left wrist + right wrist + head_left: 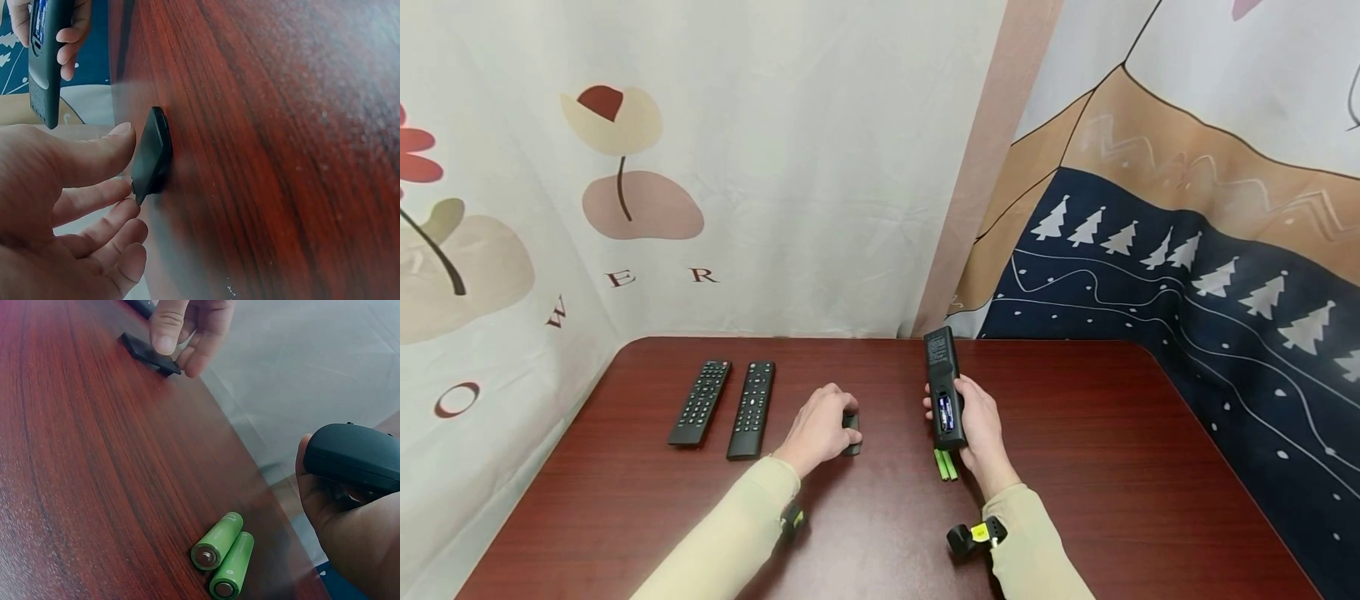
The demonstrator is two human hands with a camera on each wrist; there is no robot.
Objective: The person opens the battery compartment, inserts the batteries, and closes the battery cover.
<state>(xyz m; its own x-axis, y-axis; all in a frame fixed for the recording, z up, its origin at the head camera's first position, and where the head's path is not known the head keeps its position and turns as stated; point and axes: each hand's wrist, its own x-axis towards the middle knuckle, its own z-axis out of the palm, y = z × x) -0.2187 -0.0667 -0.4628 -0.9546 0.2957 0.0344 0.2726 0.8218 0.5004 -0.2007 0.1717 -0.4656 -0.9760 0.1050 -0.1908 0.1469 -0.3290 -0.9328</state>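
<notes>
Printed cloth (820, 167) hangs behind a reddish-brown table (880, 525); lettering on it reads O, W, E, R, with the print running out of frame at left.

Left hand (822, 425): thumb and forefinger pinch a small black cover (150, 156) low at the tabletop. From the head view the hand masks much of it; cannot tell whether all of it is clear of the wood.

Right hand (981, 425): fingers wrapped round a black remote (942, 367), back upward, button face hidden. Its compartment is uncovered, blue-wrapped batteries (947, 412) inside; label print too small to read. The left wrist view cuts this remote off at the top, the right wrist view at the right edge.

Two green batteries (222, 550) lie side by side on the table; in the head view the held remote covers their far ends. Two more remotes (751, 410) lie button side up, left of the left hand, key markings unreadable.
</notes>
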